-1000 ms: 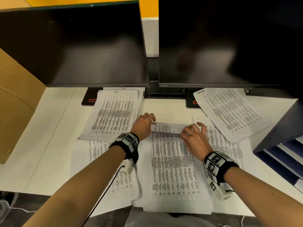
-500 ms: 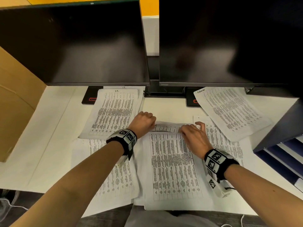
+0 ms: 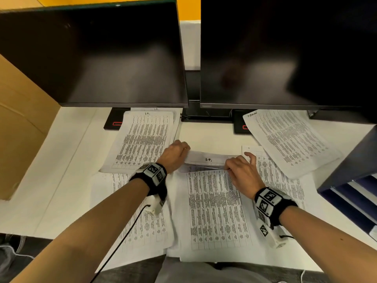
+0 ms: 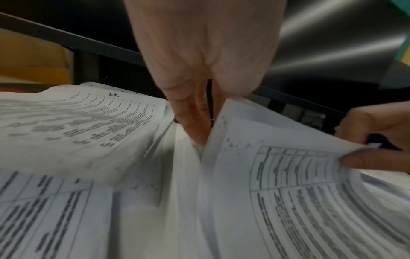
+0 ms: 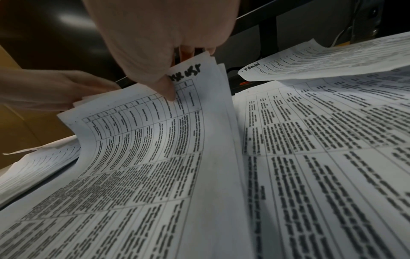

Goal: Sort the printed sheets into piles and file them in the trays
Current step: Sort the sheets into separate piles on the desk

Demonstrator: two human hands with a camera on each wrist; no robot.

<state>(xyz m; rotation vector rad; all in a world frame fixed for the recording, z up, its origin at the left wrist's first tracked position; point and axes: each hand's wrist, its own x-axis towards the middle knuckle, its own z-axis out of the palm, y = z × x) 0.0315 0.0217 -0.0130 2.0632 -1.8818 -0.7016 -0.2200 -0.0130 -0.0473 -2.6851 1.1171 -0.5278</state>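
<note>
Printed table sheets lie in several piles on the white desk [image 3: 61, 180]. My right hand [image 3: 237, 166] pinches the far edge of the middle pile's top sheets [image 3: 214, 207], thumb [image 5: 169, 91] on the printed face, and curls it up toward me. At the same edge's left corner is my left hand [image 3: 179, 150], fingers curled [image 4: 190, 115] against the raised paper [image 4: 288, 157], with a thin dark stick between them. A hand-marked sheet [image 3: 208, 159] shows underneath. Dark blue trays [image 3: 355, 201] stand at the right edge.
Two dark monitors [image 3: 102, 58] overhang the desk's back, their bases [image 3: 116, 119] partly under paper. Other piles lie far left [image 3: 142, 139], far right [image 3: 289, 139], near left [image 3: 142, 225] and near right [image 3: 281, 180]. A cardboard box [image 3: 18, 129] stands at the left.
The far edge of the middle pile's top sheets has been raised and drawn toward me, baring the marked sheet below. Both hands stayed at that edge, the left closing into a fist.
</note>
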